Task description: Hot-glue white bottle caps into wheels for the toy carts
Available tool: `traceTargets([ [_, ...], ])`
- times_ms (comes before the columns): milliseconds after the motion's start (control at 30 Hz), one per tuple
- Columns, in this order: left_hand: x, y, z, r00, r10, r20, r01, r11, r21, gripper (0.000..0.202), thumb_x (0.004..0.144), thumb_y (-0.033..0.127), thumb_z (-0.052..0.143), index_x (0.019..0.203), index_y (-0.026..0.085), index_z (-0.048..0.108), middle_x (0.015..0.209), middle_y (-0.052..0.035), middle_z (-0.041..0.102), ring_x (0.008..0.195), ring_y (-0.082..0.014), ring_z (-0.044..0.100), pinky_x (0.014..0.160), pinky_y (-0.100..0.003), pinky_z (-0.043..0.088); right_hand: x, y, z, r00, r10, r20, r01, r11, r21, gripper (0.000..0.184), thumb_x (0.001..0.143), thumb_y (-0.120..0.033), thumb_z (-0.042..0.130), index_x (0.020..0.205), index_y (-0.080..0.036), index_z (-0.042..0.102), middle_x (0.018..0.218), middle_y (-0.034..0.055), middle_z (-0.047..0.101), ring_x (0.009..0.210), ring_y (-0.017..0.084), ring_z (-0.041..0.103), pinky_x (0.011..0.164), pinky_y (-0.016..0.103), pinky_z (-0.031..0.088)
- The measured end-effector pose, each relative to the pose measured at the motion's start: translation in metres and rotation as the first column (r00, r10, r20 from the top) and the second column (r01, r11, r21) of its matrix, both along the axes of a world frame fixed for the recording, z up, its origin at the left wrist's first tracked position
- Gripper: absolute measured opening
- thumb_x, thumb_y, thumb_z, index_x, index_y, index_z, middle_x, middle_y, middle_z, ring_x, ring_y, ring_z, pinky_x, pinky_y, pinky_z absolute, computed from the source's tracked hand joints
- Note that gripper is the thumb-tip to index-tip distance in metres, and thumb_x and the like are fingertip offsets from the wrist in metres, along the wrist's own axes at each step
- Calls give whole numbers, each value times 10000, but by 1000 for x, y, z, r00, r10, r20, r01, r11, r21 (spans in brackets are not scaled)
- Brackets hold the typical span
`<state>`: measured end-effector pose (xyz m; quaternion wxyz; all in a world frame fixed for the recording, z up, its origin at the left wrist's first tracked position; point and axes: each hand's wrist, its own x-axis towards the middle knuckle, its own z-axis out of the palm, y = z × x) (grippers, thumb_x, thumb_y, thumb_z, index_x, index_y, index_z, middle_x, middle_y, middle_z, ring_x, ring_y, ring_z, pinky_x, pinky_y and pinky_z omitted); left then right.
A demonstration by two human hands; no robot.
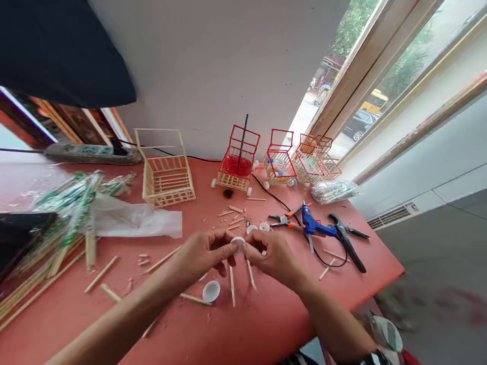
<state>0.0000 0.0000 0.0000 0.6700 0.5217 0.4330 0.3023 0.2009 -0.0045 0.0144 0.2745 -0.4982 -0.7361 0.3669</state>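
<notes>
My left hand (pixel 203 253) and my right hand (pixel 272 253) meet over the red table (pixel 266 324), fingers pinched together on a small white bottle cap (pixel 239 245) held between them. A thin wooden stick (pixel 251 275) hangs down from under my right hand; whether the fingers grip it I cannot tell. Another stick (pixel 232 286) lies just below the hands. A second white cap (pixel 211 291) rests on the table under my left wrist. Two more caps (pixel 257 227) lie just beyond the hands.
A bare wooden stick cart (pixel 167 170) stands at the back, red-framed carts (pixel 238 162) to its right. A blue glue gun (pixel 315 226), pliers (pixel 283 219) and black cutters (pixel 346 241) lie at right. Bundled sticks and plastic (pixel 76 203) fill the left. Loose stick pieces are scattered about.
</notes>
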Motion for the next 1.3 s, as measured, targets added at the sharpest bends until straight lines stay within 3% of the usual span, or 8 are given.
traceTargets([
  [167, 1, 0, 6, 997, -11, -76, 13, 1000, 27, 311, 762, 485, 765, 750, 193, 657, 624, 27, 671, 503, -133, 597, 531, -252, 503, -2, -3, -4, 1000, 26, -9, -26, 1000, 0, 282, 909, -284, 608, 667, -201, 491, 606, -59, 435, 569, 96, 372, 530, 259, 270],
  [333, 5, -6, -7, 987, 34, -156, -16, 993, 115, 322, 868, 514, 612, 785, 204, 642, 615, 35, 659, 487, -151, 636, 538, -264, 466, -2, -3, -2, 1000, 31, -3, -31, 999, 27, 284, 907, -277, 611, 661, -201, 491, 611, -54, 437, 577, 99, 377, 542, 266, 276],
  [467, 9, -10, -14, 945, 112, -308, -26, 963, 270, 344, 916, 493, 492, 739, 219, 602, 552, 38, 601, 469, -163, 599, 540, -282, 421, -3, -3, -3, 999, 53, -13, -53, 998, 34, 311, 926, -289, 595, 650, -204, 478, 603, -53, 426, 575, 101, 370, 549, 271, 281],
  [600, 11, -12, -7, 889, 169, -425, 4, 926, 377, 335, 931, 438, 416, 707, 232, 557, 520, 32, 561, 462, -168, 531, 536, -297, 381, -3, -3, -6, 997, 74, -32, -73, 997, 13, 322, 940, -285, 586, 647, -204, 482, 603, -54, 429, 574, 101, 377, 552, 266, 289],
  [700, 8, -10, 4, 904, 79, -420, 63, 948, 313, 345, 945, 457, 405, 730, 227, 546, 585, 17, 601, 494, -171, 577, 558, -305, 420, 0, -2, -6, 996, 79, -44, -81, 996, -48, 325, 958, -319, 591, 662, -202, 521, 614, -45, 483, 577, 105, 425, 548, 256, 311],
  [867, -2, -2, 10, 979, -100, -175, 126, 981, 145, 372, 922, 563, 531, 883, 206, 628, 764, 14, 639, 579, -170, 661, 577, -299, 535, 4, 2, -3, 997, 48, -58, -56, 989, -137, 254, 955, -299, 573, 721, -198, 580, 637, -37, 560, 567, 106, 500, 530, 233, 337],
  [1100, -2, -1, 2, 983, 1, -184, 19, 994, 109, 182, 802, 381, 687, 806, 199, 687, 701, 36, 610, 584, -128, 578, 548, -236, 523, 1, -1, 0, 996, 83, 11, -83, 996, -41, 309, 936, -314, 604, 662, -195, 526, 595, -53, 448, 571, 101, 380, 527, 253, 272],
  [1300, -3, -2, -1, 981, 19, -191, 7, 991, 134, 184, 788, 378, 685, 757, 196, 692, 658, 39, 626, 535, -122, 586, 507, -223, 481, -1, -6, -3, 993, 99, 66, -105, 989, 104, 303, 923, -229, 615, 650, -204, 486, 593, -60, 440, 555, 96, 392, 548, 253, 304],
])
